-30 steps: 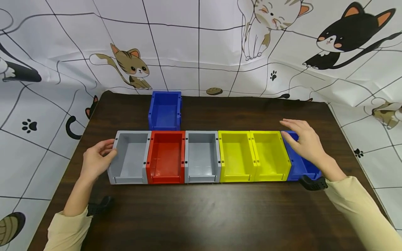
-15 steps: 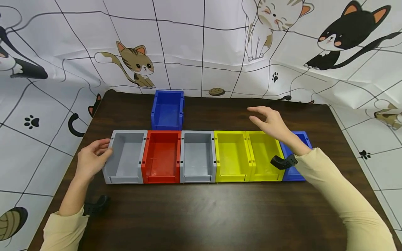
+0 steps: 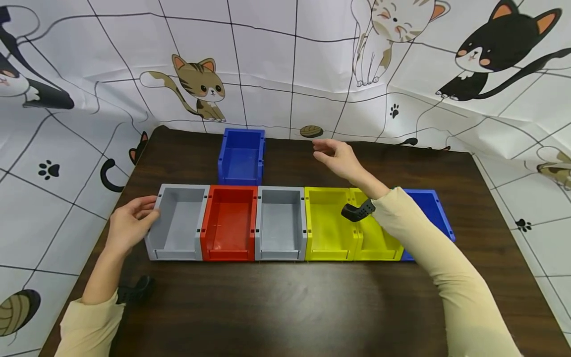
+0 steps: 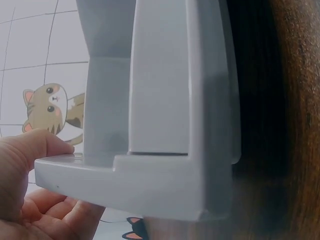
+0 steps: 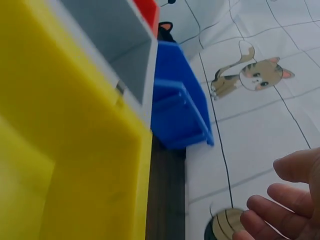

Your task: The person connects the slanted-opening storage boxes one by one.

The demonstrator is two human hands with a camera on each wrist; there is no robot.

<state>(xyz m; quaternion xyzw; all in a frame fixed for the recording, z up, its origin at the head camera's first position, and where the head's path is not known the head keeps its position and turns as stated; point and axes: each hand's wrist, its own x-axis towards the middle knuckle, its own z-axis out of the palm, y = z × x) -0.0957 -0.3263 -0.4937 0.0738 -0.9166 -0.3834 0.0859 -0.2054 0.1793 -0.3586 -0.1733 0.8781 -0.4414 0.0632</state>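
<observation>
A row of plastic bins runs across the dark table. At its left end is a grey bin (image 3: 180, 228), and my left hand (image 3: 130, 225) pinches its left side wall. In the left wrist view the thumb (image 4: 47, 142) lies over the wall's edge, with the fingers (image 4: 67, 215) on the outer side. Behind the row stands a separate blue bin (image 3: 242, 157). My right hand (image 3: 340, 159) hovers to the right of it, over the table behind the yellow bins, holding nothing, its fingers relaxed.
Right of the grey bin follow a red bin (image 3: 229, 225), a second grey bin (image 3: 281, 225), two yellow bins (image 3: 327, 228) and a blue bin (image 3: 430, 210) partly hidden by the right sleeve. A white cat-print cloth (image 3: 267, 59) hangs behind the table (image 3: 276, 307).
My right hand has swept left from above the right-end blue bin to behind the yellow bins. The row has shifted slightly left, my left hand still gripping the grey bin's wall.
</observation>
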